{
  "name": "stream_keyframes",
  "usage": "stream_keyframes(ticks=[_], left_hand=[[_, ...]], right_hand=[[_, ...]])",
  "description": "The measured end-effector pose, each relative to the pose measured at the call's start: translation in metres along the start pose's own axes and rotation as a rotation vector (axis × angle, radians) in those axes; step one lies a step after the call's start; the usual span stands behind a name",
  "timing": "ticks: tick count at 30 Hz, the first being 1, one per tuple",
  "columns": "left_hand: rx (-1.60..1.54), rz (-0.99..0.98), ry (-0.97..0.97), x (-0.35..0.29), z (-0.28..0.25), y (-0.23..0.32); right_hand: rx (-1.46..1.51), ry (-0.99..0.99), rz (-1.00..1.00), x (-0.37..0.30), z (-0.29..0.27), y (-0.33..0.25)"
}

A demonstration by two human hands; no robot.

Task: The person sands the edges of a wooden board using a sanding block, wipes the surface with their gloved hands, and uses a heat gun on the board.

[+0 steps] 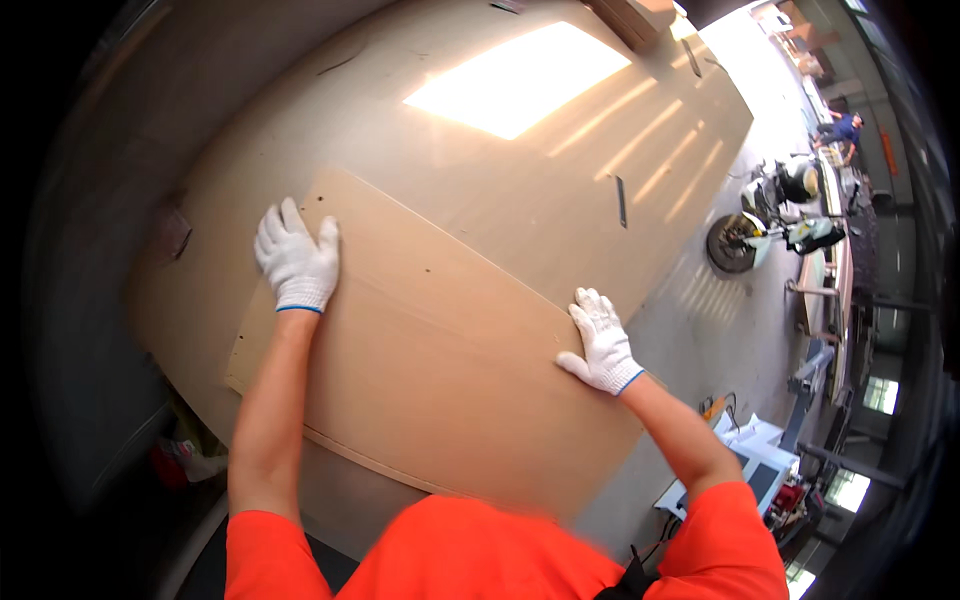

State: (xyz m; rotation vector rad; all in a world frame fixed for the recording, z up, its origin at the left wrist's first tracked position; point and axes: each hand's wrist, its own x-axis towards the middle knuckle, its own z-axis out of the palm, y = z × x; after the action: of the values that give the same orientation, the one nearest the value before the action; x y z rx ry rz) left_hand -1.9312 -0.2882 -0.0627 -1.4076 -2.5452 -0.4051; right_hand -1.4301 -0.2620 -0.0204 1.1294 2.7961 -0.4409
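Observation:
A flat tan board (450,350) with a few small dark holes near its far left end lies at an angle on a large table-like surface (400,150). My left hand (298,255), in a white knit glove with a blue cuff edge, rests on the board's left end, its fingers spread and pointing away from me. Toward the right, my right hand (602,342) in a matching glove lies over the board's far right edge, fingers stretched out and thumb apart. Neither hand is wrapped around anything.
A dark narrow strip (621,202) lies on the surface to the right of a bright sunlit patch. A cardboard box (632,20) stands at the far edge. Beyond on the right are a motorcycle (762,232), a blue-and-white machine (755,460) and a distant seated person (842,130).

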Motion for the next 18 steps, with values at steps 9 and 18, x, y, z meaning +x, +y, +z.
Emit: stream_keyframes(ticks=[9,18], left_hand=[[-0.148,-0.015,0.009,-0.005,-0.013,-0.009],[-0.237,0.009,0.055,0.008,-0.016,-0.007]], right_hand=[[0.157,-0.12,-0.532,0.231,-0.023,-0.08],[0.1,0.113,-0.462,0.419,-0.023,-0.187]])
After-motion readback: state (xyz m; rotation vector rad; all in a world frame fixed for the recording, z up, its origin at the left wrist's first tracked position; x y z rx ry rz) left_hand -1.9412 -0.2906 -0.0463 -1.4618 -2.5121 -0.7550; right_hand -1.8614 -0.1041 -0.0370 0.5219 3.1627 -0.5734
